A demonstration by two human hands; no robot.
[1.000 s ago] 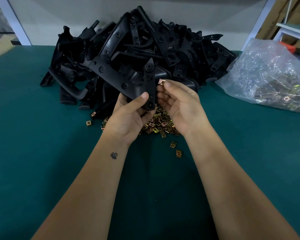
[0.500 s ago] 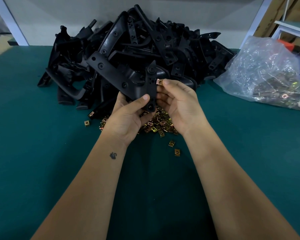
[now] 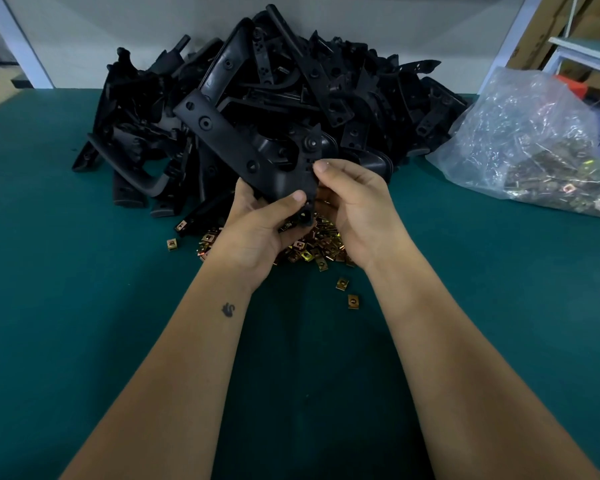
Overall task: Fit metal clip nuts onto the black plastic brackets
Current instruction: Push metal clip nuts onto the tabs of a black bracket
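Green table (image 3: 84,341) fills the view, both forearms reaching in from the bottom. At the far edge against the wall, a big heap of black plastic brackets (image 3: 343,84), tangled and stacked in all directions. Far right, a clear plastic bag (image 3: 534,133) slumped on the table, brass-coloured metal parts visible low inside it (look like more clip nuts, too blurred to confirm).

Held bracket (image 3: 229,140): long black arm with round holes, tilted up to the left, lifted in front of the heap, a narrower upright strip on its right end. Left hand (image 3: 257,233) grips the lower body of this bracket, thumb wrapped over the front near the strip, fingers underneath. Right hand (image 3: 357,206) has its fingers curled, thumb tip pressed against the right edge of the upright strip; fingers are together in a pinch at that edge, but whether a nut sits between them cannot be told, as it's hidden by the fingers.

Below the hands, a loose pile of clip nuts (image 3: 312,251) lies on the table, partly covered by both hands. Three strays: one clip nut (image 3: 172,244) left of the pile, two more (image 3: 342,284) and (image 3: 353,301) just nearer the camera, apart from the pile.
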